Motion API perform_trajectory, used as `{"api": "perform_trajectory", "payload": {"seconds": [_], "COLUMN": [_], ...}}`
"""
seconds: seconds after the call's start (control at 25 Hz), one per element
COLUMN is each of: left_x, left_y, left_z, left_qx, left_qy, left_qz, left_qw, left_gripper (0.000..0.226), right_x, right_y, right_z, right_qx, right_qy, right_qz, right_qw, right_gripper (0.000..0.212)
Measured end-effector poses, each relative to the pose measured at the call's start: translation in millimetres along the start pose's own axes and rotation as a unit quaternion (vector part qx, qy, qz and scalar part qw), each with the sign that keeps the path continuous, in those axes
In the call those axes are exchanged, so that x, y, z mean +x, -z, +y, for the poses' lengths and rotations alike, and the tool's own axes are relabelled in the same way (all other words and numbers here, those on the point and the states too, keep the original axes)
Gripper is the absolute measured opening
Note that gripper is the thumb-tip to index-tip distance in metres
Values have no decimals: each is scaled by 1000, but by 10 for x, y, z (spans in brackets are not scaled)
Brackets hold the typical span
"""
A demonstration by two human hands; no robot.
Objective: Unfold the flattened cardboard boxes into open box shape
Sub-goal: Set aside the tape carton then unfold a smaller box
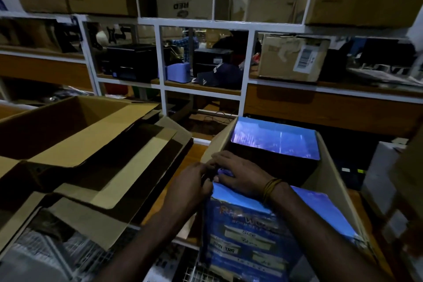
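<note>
Head cam, both hands' fingers (207, 168) pinch blue box (247, 224) corner, brown cartons (91, 144) piled left, shelf rack (206, 23) behind.

Two hands, left (187, 186) and right (240, 173), touch one blue box (258, 231). One cap (217, 75) and one labelled carton (290, 57) are on the shelf (201, 86).

My left hand (191, 184) and right hand (238, 173) meet over the near top corner of the blue box (247, 231), so I cannot tell what my fingertips pinch there. The print on the box's side is too blurred to read fully, and its bottom runs off the frame. My forearms cover part of its top flap.
</note>
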State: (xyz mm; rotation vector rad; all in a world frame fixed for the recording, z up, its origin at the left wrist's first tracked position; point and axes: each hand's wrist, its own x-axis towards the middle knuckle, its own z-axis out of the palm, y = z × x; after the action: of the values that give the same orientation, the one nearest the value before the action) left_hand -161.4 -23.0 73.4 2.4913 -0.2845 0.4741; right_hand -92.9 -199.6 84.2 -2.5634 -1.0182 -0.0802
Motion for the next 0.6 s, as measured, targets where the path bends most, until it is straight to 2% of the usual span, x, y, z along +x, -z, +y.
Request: {"api": "perform_trajectory", "payload": {"seconds": [0.12,0.2,0.4,0.52,0.6], "left_x": [298,510,1017,1206,1332], "left_y": [-87,-223,-701,-907,-983], "left_z": [1,-44,94,223,280], "left_qx": [73,133,205,185,212], "left_qy": [-36,-65,-173,-199,-218], "left_qz": [-61,-96,-218,-259,-284], "left_qw": [995,984,938,927,909], "left_gripper": [45,50,56,64,69], "right_x": [-76,-163,-412,-458,-481], "right_y": [186,302,478,545,568], "right_z": [271,528,1131,1353,1453], "right_qx": [-32,-61,-90,-91,-93], "right_qy": [-61,-102,-169,-194,-199], "right_qz": [-51,-80,-128,-134,-130], "right_qw": [996,990,973,968,967], "right_gripper": [60,70,83,89,90]}}
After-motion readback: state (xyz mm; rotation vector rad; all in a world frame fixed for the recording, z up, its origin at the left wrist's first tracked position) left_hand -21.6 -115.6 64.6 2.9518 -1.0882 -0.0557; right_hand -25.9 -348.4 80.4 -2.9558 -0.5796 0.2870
